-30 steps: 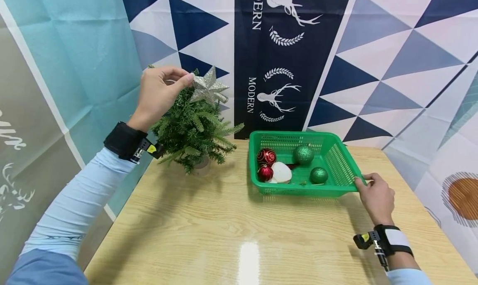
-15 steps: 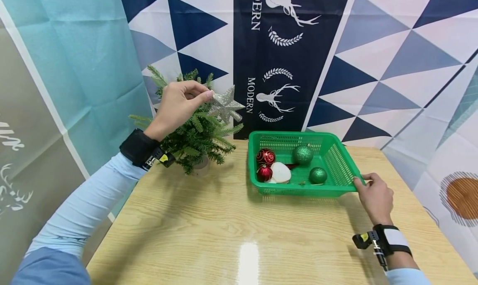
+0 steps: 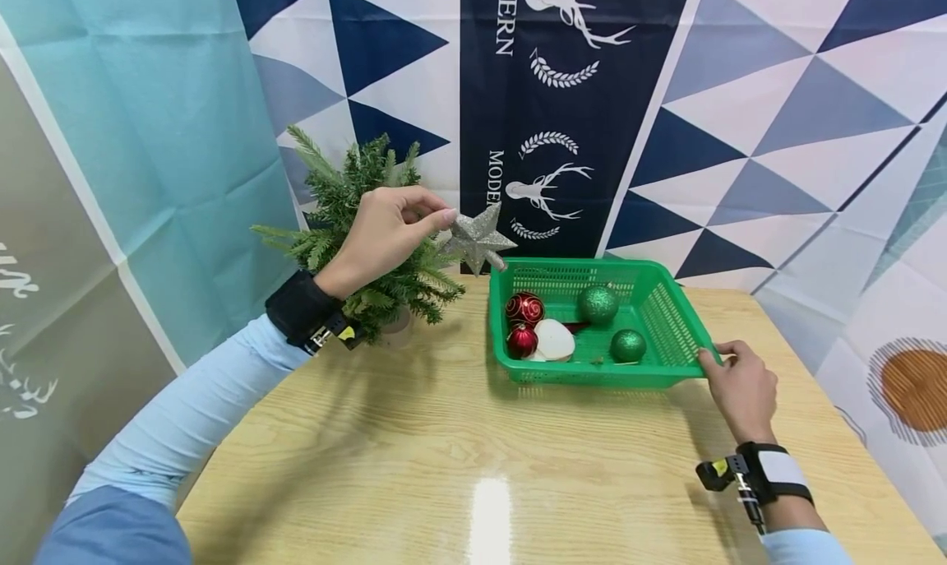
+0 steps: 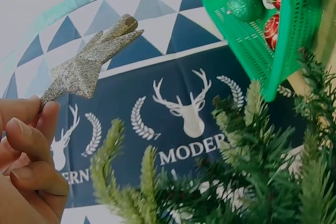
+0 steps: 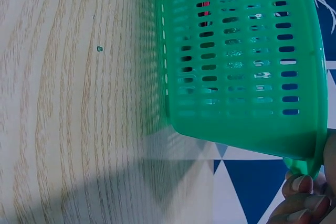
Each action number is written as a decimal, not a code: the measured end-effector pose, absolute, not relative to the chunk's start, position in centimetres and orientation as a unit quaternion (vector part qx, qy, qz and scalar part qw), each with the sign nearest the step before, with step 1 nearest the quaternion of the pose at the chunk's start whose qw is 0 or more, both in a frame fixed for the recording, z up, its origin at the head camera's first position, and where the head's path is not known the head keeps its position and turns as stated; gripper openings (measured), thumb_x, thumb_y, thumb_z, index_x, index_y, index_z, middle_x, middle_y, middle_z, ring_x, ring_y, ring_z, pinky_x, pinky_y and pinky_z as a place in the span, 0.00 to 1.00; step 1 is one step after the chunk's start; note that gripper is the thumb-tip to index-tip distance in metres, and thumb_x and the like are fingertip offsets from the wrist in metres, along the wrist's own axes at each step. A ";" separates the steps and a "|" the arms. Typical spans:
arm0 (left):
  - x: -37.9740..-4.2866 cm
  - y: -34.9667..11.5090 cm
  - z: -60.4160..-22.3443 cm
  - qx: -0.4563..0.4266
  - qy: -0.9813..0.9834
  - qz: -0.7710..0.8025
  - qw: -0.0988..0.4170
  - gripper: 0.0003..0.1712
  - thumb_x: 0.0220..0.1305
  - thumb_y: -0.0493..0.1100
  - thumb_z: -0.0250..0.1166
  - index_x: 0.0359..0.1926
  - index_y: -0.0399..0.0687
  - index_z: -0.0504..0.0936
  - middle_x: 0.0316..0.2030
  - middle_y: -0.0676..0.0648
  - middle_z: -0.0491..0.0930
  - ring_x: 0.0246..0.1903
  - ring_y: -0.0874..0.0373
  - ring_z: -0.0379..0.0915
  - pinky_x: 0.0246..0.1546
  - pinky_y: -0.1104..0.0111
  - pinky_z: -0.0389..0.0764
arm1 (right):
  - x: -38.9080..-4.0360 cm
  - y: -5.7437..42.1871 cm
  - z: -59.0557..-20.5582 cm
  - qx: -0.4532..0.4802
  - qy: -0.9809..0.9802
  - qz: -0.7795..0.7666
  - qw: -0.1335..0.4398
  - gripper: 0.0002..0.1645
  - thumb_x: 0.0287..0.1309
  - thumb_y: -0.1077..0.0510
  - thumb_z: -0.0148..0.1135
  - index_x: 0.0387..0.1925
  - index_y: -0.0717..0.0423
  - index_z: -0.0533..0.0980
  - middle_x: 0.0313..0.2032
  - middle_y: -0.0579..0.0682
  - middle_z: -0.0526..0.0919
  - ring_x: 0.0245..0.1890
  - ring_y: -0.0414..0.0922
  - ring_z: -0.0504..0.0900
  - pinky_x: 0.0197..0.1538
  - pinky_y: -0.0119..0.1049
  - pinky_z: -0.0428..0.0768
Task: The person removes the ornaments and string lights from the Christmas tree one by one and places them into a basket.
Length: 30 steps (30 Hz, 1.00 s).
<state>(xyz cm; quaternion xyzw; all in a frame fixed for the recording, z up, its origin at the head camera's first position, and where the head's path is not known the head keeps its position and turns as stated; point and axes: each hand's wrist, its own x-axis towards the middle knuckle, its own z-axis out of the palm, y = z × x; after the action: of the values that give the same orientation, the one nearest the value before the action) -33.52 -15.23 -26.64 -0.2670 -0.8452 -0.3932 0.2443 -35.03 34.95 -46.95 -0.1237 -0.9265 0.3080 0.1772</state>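
My left hand (image 3: pixel 395 229) pinches a glittery silver star tree topper (image 3: pixel 479 238) by one point, between thumb and fingers. In the head view the star is just off the back left corner of a green plastic basket (image 3: pixel 592 376). The left wrist view shows the star's tube (image 4: pixel 124 25) pointing away from the fingers. A small artificial Christmas tree (image 3: pixel 355 170) stands behind the left hand, its top bare. At the basket's front right corner, my right hand (image 3: pixel 743 388) grips the rim, thumb on top and fingers curled beneath, as the right wrist view shows.
Inside the basket lie two red baubles (image 3: pixel 522 340), two green glitter baubles (image 3: pixel 598 304), a white rounded piece (image 3: pixel 555 340) and a dark red item (image 3: pixel 575 327). The wooden table (image 3: pixel 385 458) meets a patterned cloth backdrop (image 3: pixel 399 39) behind the tree and basket.
My left hand has carried the star rightward and down, away from the treetop toward the basket. The right hand keeps its grip on the rim, and the basket stays in place.
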 end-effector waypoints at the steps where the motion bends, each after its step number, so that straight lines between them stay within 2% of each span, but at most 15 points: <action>1: -33.6 -15.0 -26.8 -0.265 -0.847 -0.393 0.243 0.10 0.72 0.49 0.67 0.44 0.51 0.90 0.35 0.53 0.87 0.29 0.56 0.80 0.33 0.65 0.73 | -35.0 35.0 -47.0 -0.124 -0.927 0.307 0.178 0.29 0.72 0.46 0.55 0.59 0.67 0.77 0.28 0.56 0.76 0.27 0.52 0.70 0.23 0.41 0.65; 7: -34.0 -14.0 -27.7 -0.258 -0.853 -0.392 0.228 0.08 0.71 0.47 0.69 0.42 0.49 0.90 0.35 0.53 0.87 0.27 0.61 0.80 0.31 0.68 0.74 | -35.1 34.9 -46.9 -0.125 -0.926 0.307 0.178 0.29 0.72 0.46 0.55 0.59 0.67 0.77 0.28 0.56 0.76 0.28 0.53 0.70 0.24 0.42 0.65; 14: -34.1 -13.0 -29.4 -0.287 -0.851 -0.384 0.214 0.07 0.72 0.46 0.68 0.42 0.51 0.90 0.34 0.55 0.86 0.25 0.56 0.77 0.30 0.66 0.72 | -35.1 35.0 -46.9 -0.122 -0.926 0.310 0.176 0.29 0.72 0.46 0.56 0.59 0.67 0.77 0.27 0.55 0.76 0.27 0.51 0.70 0.23 0.41 0.64; 22: -34.4 -11.8 -31.2 -0.303 -0.850 -0.378 0.206 0.06 0.72 0.44 0.68 0.40 0.50 0.90 0.34 0.54 0.86 0.32 0.64 0.79 0.38 0.67 0.79 | -35.0 34.8 -46.8 -0.122 -0.926 0.311 0.174 0.29 0.73 0.46 0.55 0.59 0.67 0.76 0.26 0.55 0.75 0.25 0.51 0.70 0.23 0.40 0.64; 30: -34.7 -10.3 -32.5 -0.312 -0.848 -0.391 0.176 0.06 0.72 0.44 0.68 0.40 0.49 0.89 0.32 0.53 0.86 0.30 0.61 0.78 0.36 0.67 0.78 | -35.1 34.9 -47.0 -0.124 -0.926 0.308 0.178 0.28 0.73 0.47 0.55 0.59 0.67 0.77 0.26 0.55 0.75 0.24 0.51 0.70 0.22 0.40 0.64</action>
<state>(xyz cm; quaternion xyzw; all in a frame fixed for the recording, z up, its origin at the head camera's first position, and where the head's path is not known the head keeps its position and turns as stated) -34.70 -10.34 -32.49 -0.3118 -0.8478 -0.3914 0.1757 -35.07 34.86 -47.01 -0.1237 -0.9263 0.3083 0.1777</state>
